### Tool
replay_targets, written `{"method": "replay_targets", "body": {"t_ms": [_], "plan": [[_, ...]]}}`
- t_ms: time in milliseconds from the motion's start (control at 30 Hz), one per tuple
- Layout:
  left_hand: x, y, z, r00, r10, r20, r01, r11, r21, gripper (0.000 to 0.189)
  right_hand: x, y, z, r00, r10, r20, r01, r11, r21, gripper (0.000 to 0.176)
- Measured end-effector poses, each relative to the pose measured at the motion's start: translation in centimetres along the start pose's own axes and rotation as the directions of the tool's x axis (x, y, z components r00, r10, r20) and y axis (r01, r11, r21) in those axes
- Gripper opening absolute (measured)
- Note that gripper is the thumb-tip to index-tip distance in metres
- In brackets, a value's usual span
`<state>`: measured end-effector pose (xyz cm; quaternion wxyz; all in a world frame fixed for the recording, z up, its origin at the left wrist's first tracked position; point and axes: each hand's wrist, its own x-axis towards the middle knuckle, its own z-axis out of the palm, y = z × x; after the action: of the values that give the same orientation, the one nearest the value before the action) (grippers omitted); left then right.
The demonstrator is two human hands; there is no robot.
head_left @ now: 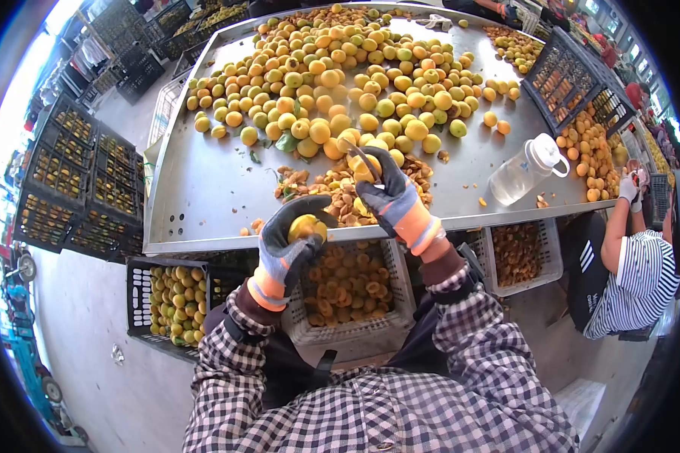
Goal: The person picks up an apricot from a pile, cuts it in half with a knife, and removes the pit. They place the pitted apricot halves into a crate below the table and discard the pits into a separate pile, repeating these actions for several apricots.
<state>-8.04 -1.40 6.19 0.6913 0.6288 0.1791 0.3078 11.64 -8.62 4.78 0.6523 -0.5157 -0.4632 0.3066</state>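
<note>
My left hand (283, 245), in a grey, blue and orange work glove, is closed around a yellow apricot (307, 227) at the table's front edge. Gloved the same way, my right hand (397, 202) grips a small knife (366, 160) with a thin, slightly curved blade. An orange piece of fruit (362, 171) shows right beside that blade. Under and between my hands, a heap of apricot scraps (340, 202) lies along the front of the metal table (204, 181). Below the edge, a light crate (404, 291) holds halved apricots (346, 291).
Whole apricots (302, 83) are piled across the table's back. A water bottle (520, 175) stands at right, near a tipped dark crate (563, 79). Beneath are a crate of scraps (555, 253) and a black crate of fruit (138, 291). Another person (642, 279) sits at right.
</note>
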Motion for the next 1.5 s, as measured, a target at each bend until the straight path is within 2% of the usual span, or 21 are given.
{"method": "replay_targets", "body": {"t_ms": [100, 133, 233, 300, 367, 400, 433, 533, 633, 667, 700, 767, 833, 900, 967, 1033, 1133, 1167, 1267, 1433, 1500], "plan": [[0.6, 0.0, -0.9, 0.991, -0.135, 0.013, 0.135, 0.971, -0.195, 0.057, -0.9, -0.5, 0.9, 0.992, -0.056, 0.112, 0.072, 0.986, -0.148, 0.049], [0.7, 0.5, -1.1, 0.986, -0.166, 0.002, 0.162, 0.958, -0.237, 0.057, -1.3, -2.9, 1.2, 0.963, 0.156, 0.221, -0.154, 0.988, -0.025, 0.054], [0.9, 1.2, -1.2, 0.981, -0.183, -0.069, 0.151, 0.932, -0.329, 0.054, -2.0, -4.8, 0.5, 0.814, 0.264, 0.518, -0.229, 0.964, -0.131, 0.064], [1.1, 0.7, -2.2, 0.968, -0.229, -0.103, 0.197, 0.947, -0.255, 0.053, -2.2, -5.6, 0.7, 0.781, 0.239, 0.577, -0.078, 0.954, -0.289, 0.071], [1.1, 0.6, -2.1, 0.979, -0.204, 0.002, 0.195, 0.93, -0.312, 0.051, -1.7, -6.6, 0.4, 0.753, 0.382, 0.536, -0.225, 0.915, -0.336, 0.066], [1.1, 0.5, -1.7, 0.976, -0.216, -0.001, 0.204, 0.925, -0.322, 0.048, -2.1, -4.0, 0.3, 0.853, 0.246, 0.461, -0.198, 0.969, -0.151, 0.052], [1.1, 0.3, -1.5, 0.975, -0.22, 0.007, 0.211, 0.922, -0.324, 0.048, -1.4, -4.4, 0.4, 0.89, 0.287, 0.354, -0.212, 0.949, -0.235, 0.036], [1.3, -0.2, -0.6, 0.974, -0.227, -0.011, 0.219, 0.948, -0.232, 0.044, -0.7, -2.7, 2.0, 0.99, 0.119, 0.08, -0.125, 0.989, 0.078, 0.018], [1.7, -0.5, 0.1, 0.977, -0.214, -0.016, 0.213, 0.977, -0.031, 0.042, 0.0, 0.4, 3.1, 0.987, 0.118, 0.105, -0.091, 0.969, -0.231, 0.02], [1.9, -1.6, -0.4, 0.985, -0.172, -0.017, 0.171, 0.984, -0.051, 0.043, 0.2, -0.3, 3.3, 0.995, -0.014, 0.1, 0.061, 0.87, -0.489, 0.021], [2.2, -3.5, -0.5, 0.985, -0.173, -0.019, 0.172, 0.984, -0.051, 0.043, 0.1, -0.3, 3.4, 0.995, -0.013, 0.101, 0.061, 0.871, -0.488, 0.021], [3.3, -4.3, 0.2, 0.964, 0.18, -0.198, -0.15, 0.976, 0.155, 0.045, -0.1, -0.2, 4.0, 0.993, -0.087, 0.085, 0.121, 0.636, -0.762, 0.02], [3.0, -3.1, -0.8, 0.98, 0.016, -0.198, 0.016, 0.987, 0.163, 0.045, 0.1, 0.8, 4.1, 0.987, -0.129, 0.099, 0.159, 0.649, -0.744, 0.018], [3.5, -2.3, -1.2, 0.952, -0.241, -0.19, 0.226, 0.969, -0.098, 0.042, 0.4, 1.7, 3.9, 0.987, -0.162, -0.023, 0.125, 0.834, -0.537, 0.022], [3.6, -2.4, -1.3, 0.959, -0.214, -0.188, 0.185, 0.97, -0.161, 0.039, 1.8, 2.3, 3.4, 0.978, -0.195, -0.07, 0.143, 0.881, -0.452, 0.023], [3.3, -2.1, -1.1, 0.958, -0.283, -0.046, 0.274, 0.95, -0.146, 0.038, 2.9, 1.8, 2.0, 0.951, -0.224, -0.215, 0.197, 0.971, -0.137, 0.022], [3.2, -2.5, -0.2, 0.952, -0.305, -0.005, 0.301, 0.942, -0.151, 0.038, 3.4, -1.8, 0.4, 0.943, 0.094, -0.318, 0.013, 0.948, 0.319, 0.018], [3.2, -2.4, 0.3, 0.951, -0.31, -0.001, 0.308, 0.945, -0.113, 0.038, 3.5, -2.5, 0.6, 0.93, 0.062, -0.362, 0.105, 0.9, 0.423, 0.016], [3.1, -2.3, 1.4, 0.935, -0.354, -0.022, 0.35, 0.929, -0.118, 0.037, 3.4, -3.0, 1.1, 0.907, -0.044, -0.419, 0.294, 0.778, 0.555, 0.021], [3.4, -4.8, 1.8, 0.982, -0.187, -0.019, 0.188, 0.977, 0.099, 0.035, 3.0, -3.5, 1.9, 0.891, -0.106, -0.441, 0.356, 0.765, 0.536, 0.021], [3.2, -4.2, 2.3, 0.966, -0.258, -0.005, 0.258, 0.966, 0.002, 0.036, 2.7, -3.7, 1.8, 0.898, -0.14, -0.416, 0.353, 0.795, 0.494, 0.02]]}}
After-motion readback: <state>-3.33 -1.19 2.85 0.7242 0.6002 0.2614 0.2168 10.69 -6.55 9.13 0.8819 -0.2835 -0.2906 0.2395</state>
